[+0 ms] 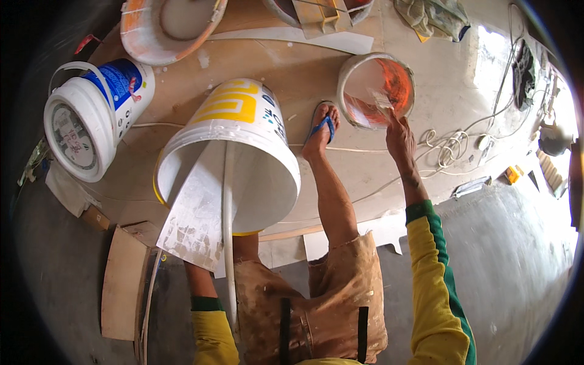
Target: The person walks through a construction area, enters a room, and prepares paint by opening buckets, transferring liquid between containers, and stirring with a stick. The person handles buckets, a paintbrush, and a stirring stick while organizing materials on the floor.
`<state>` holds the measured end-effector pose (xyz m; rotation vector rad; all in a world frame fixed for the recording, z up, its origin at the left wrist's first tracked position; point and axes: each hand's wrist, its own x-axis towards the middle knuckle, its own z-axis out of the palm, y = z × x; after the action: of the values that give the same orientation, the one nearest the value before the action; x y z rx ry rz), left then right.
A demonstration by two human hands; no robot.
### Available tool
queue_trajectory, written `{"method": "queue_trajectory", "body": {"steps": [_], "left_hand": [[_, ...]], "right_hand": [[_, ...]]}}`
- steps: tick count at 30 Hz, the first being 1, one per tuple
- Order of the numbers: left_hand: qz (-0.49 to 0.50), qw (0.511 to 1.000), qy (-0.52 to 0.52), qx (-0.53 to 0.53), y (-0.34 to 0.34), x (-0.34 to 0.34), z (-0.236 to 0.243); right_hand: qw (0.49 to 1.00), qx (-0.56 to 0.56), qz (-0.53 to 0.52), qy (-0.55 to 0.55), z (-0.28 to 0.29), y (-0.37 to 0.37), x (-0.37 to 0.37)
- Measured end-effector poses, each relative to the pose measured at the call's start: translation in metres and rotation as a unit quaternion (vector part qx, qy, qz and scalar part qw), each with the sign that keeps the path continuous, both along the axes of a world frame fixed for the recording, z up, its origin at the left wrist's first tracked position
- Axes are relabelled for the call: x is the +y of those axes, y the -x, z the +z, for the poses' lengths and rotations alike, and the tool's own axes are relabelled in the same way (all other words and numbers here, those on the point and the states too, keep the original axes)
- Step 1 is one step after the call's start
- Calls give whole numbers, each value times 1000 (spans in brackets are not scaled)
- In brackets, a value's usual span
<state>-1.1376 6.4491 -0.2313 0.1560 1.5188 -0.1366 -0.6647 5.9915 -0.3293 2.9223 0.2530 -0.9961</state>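
My right hand (399,137) reaches to the rim of a small white bucket (348,76) stained orange inside and is shut on a paintbrush (383,102) whose bristles dip into it. A large white bucket with yellow markings (243,121) lies tilted toward me over my left knee. A flat, paint-flecked metal blade (194,213) and a white stick (229,231) poke out of its mouth. My left forearm (199,281) runs up behind the blade, which hides my left hand.
My foot in a blue flip-flop (321,129) rests on the plywood floor sheet (304,67). Left lies a white bucket with a blue label (91,121); an orange-stained basin (164,27) sits beyond. Tangled white cables (450,146), a cloth (433,18) and a wooden board (121,286) lie around.
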Motion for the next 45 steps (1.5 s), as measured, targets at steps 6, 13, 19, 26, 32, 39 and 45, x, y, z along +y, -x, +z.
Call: {"method": "queue_trajectory", "body": {"steps": [6,13,19,26,32,39,45], "left_hand": [[-26,1000,12,-9,-9,17,-1],[-110,992,23,-48,-48,71,13],[-215,971,26,-103,-133,126,16],[-317,943,-9,-100,-205,143,27],[-460,637,-613,84,-327,141,81],[-660,476,-446,-373,-542,-164,45],[-872,217,-390,-200,-577,-246,-201]], "right_hand": [[996,-14,-16,-83,-3,-7,-40],[849,230,-375,-293,15,-5,-46],[737,178,-521,-392,19,26,5],[640,48,-600,-478,7,56,110],[679,1,-568,-465,-45,87,132],[617,20,-672,-411,-19,65,153],[774,-54,-541,-325,-29,75,183]]}}
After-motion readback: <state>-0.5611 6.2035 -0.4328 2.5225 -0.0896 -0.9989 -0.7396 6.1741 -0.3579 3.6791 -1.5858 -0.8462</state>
